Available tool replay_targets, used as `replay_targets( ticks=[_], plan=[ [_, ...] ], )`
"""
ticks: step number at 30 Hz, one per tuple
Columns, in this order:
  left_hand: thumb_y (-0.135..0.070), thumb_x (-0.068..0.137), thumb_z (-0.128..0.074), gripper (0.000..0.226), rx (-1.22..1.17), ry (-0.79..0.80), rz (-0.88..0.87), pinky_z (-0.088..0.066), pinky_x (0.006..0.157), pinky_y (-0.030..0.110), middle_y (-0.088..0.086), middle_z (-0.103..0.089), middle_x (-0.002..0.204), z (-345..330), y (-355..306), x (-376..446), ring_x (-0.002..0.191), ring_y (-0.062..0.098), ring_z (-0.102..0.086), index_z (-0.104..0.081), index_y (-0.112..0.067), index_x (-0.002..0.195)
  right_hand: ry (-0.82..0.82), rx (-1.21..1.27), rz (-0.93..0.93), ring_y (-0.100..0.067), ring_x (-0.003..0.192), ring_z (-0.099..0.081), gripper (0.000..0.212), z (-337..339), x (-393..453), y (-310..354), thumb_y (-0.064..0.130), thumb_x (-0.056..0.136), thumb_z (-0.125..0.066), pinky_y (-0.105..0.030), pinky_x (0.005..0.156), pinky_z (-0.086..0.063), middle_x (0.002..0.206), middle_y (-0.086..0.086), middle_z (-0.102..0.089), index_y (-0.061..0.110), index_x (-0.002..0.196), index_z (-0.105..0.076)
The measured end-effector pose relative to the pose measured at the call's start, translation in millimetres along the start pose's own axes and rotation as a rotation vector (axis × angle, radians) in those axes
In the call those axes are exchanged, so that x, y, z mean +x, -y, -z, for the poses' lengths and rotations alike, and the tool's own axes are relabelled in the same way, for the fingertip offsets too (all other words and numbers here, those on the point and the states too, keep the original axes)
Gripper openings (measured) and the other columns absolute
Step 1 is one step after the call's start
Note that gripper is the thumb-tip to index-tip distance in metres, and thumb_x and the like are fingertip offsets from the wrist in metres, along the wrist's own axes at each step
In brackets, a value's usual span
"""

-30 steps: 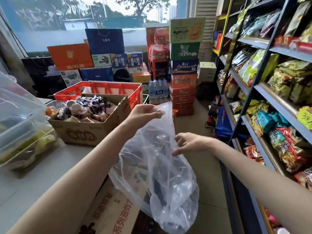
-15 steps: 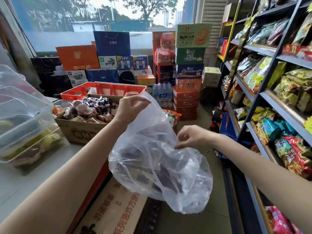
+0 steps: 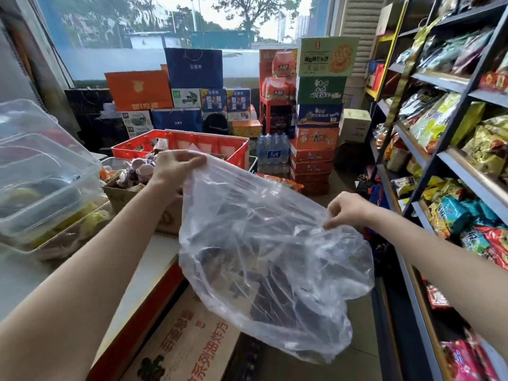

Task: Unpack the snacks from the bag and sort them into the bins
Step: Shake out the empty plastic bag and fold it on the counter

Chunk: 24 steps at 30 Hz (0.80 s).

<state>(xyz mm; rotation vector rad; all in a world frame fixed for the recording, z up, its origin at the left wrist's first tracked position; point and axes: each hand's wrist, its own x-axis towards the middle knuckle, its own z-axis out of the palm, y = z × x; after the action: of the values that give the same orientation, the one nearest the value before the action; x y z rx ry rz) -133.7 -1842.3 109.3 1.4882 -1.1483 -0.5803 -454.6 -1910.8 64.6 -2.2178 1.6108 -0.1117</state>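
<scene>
A clear plastic bag (image 3: 275, 259) hangs in the air in front of me, stretched between both hands. My left hand (image 3: 173, 167) pinches its upper left edge above the cardboard box. My right hand (image 3: 347, 209) pinches the bag's right edge lower down. The bag looks limp; I cannot tell whether anything is inside. A cardboard box (image 3: 165, 215) of small wrapped snacks (image 3: 136, 171) stands on the counter behind my left wrist. Clear plastic bins (image 3: 41, 171) are stacked at the far left, with yellow-green packets in the lowest one.
A red crate (image 3: 192, 145) stands behind the cardboard box. A printed carton (image 3: 189, 342) lies on the floor below the white counter (image 3: 148, 273). Snack shelves (image 3: 453, 166) line the right side. Stacked cartons (image 3: 316, 138) and water bottles (image 3: 272, 151) block the far end of the aisle.
My right hand has taken hold of the bag's right edge and pulled it out to the right. The bag has been lifted and spread wide between both hands.
</scene>
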Motion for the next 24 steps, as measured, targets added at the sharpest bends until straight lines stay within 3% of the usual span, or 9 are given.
replay_targets(
  ticks=[3,5,7,10,13,16,18,21,24],
  plan=[
    [-0.029,0.08,-0.073,0.058,0.369,-0.159,0.266,-0.046,0.088,0.039,0.016,-0.056,0.116,7,24,9,0.107,0.03,-0.054,-0.049,0.001,0.123,-0.139,0.026,0.09,-0.011,0.069,-0.055,0.013,6,7,9,0.019,0.076,-0.076,-0.015,0.056,-0.04,0.068,0.004,-0.06,0.01,0.071,-0.068],
    [-0.037,0.078,-0.074,0.07,0.706,-0.196,0.04,-0.039,0.095,0.044,0.017,-0.048,0.126,-5,22,5,0.117,0.033,-0.047,-0.041,-0.001,0.128,-0.174,0.048,0.151,-0.01,0.071,-0.054,0.011,5,12,21,0.02,0.078,-0.075,-0.012,0.056,-0.039,0.071,0.005,-0.06,0.009,0.078,-0.07],
    [-0.037,0.074,-0.076,0.072,0.786,0.021,-0.38,-0.036,0.101,0.043,0.009,-0.05,0.129,-29,14,-4,0.123,0.03,-0.044,-0.044,-0.011,0.132,-0.156,0.093,0.213,-0.008,0.071,-0.054,0.011,4,14,34,0.022,0.081,-0.072,-0.011,0.056,-0.038,0.073,0.005,-0.06,0.011,0.083,-0.071],
    [-0.041,0.077,-0.072,0.069,0.914,0.431,-0.586,-0.016,0.111,0.037,-0.005,-0.045,0.14,-71,4,-21,0.136,0.017,-0.031,-0.042,-0.029,0.138,-0.049,0.231,0.314,-0.005,0.07,-0.053,0.009,10,8,54,0.021,0.085,-0.069,-0.012,0.06,-0.04,0.074,0.007,-0.06,0.013,0.086,-0.068],
    [-0.03,0.088,-0.062,0.018,0.909,0.388,-0.615,-0.022,0.104,0.032,-0.006,-0.069,0.104,-90,4,-24,0.108,0.016,-0.059,-0.069,-0.026,0.104,-0.075,0.191,0.345,-0.011,0.085,-0.055,0.013,20,2,56,0.021,0.086,-0.067,-0.027,0.08,-0.046,0.089,0.002,-0.06,0.01,0.093,-0.066],
    [-0.023,0.089,-0.059,0.015,0.842,0.259,-0.465,-0.033,0.097,0.033,-0.004,-0.073,0.088,-85,4,-16,0.092,0.016,-0.064,-0.074,-0.023,0.088,-0.539,-0.074,0.317,-0.024,0.101,-0.052,0.02,22,-9,40,0.023,0.085,-0.068,-0.04,0.092,-0.041,0.104,-0.008,-0.055,0.008,0.098,-0.065],
    [-0.022,0.088,-0.06,0.014,0.847,0.229,-0.407,-0.036,0.093,0.034,-0.002,-0.072,0.091,-79,2,-9,0.092,0.019,-0.062,-0.075,-0.022,0.09,-0.683,-0.159,0.259,-0.026,0.101,-0.05,0.028,19,-23,29,0.036,0.084,-0.066,-0.037,0.088,-0.036,0.097,-0.007,-0.056,0.009,0.09,-0.067],
    [-0.02,0.085,-0.067,0.013,0.798,0.243,-0.387,-0.037,0.08,0.028,0.001,-0.071,0.093,-78,-3,-4,0.079,0.012,-0.053,-0.074,-0.016,0.095,-0.475,-0.379,-0.013,-0.023,0.108,-0.042,0.057,4,-33,23,0.072,0.076,-0.047,-0.037,0.088,-0.031,0.1,-0.001,-0.054,0.02,0.081,-0.07],
    [-0.021,0.083,-0.068,0.011,0.811,0.234,-0.407,-0.036,0.09,0.034,-0.002,-0.067,0.086,-82,-7,-2,0.081,0.014,-0.053,-0.074,-0.018,0.092,-0.261,-0.294,-0.137,-0.026,0.119,-0.033,0.063,-8,-31,28,0.077,0.071,-0.048,-0.043,0.101,-0.026,0.11,-0.002,-0.048,0.02,0.086,-0.071]
  ],
)
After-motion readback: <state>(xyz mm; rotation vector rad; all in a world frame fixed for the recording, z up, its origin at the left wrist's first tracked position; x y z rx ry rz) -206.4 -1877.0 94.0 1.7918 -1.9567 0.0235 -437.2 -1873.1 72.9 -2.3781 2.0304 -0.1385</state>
